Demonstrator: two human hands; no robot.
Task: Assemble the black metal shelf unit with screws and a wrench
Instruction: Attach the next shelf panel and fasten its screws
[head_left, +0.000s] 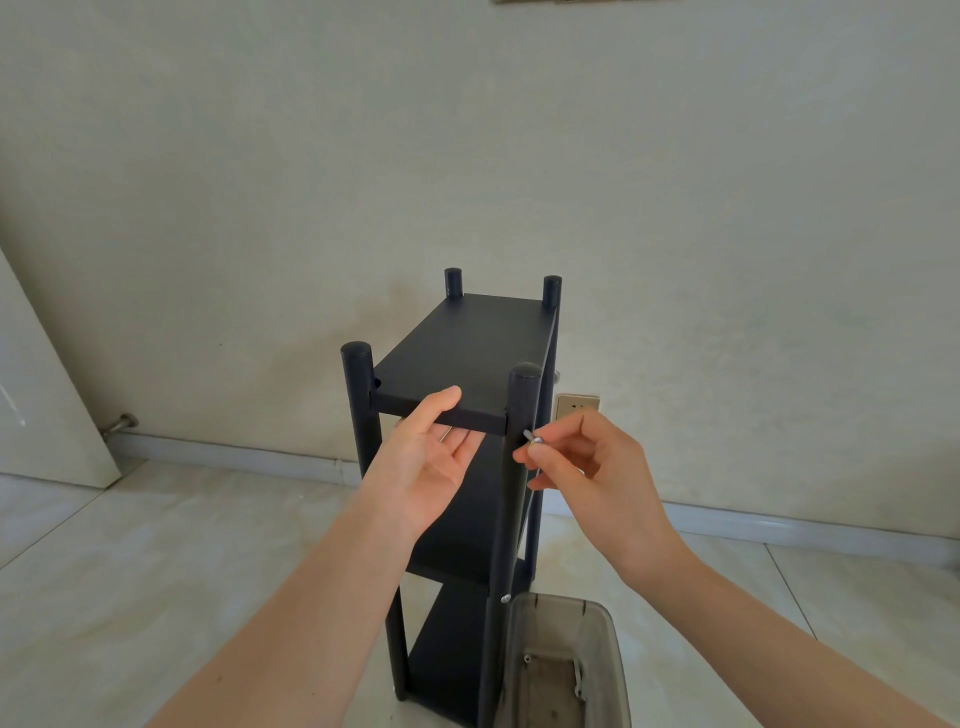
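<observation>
Four round black posts (522, 400), flat matte shelf (462, 348)

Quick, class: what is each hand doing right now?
Left hand: open, thumb on top shelf, fingers beneath its edge.
Right hand: pinching a screw at the post.

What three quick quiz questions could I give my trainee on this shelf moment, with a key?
1. True or false: the right hand pinches a screw at the near right post.
2. Which part does the left hand steady? A) the top shelf board B) the bottom shelf C) the grey plastic bin
3. Fill in: a second screw head shows lower on the same post, just above the ____.

Key
1. True; its tip sits against the post.
2. A; the thumb lies on the board's front edge, the fingers under it.
3. Bin.
</observation>
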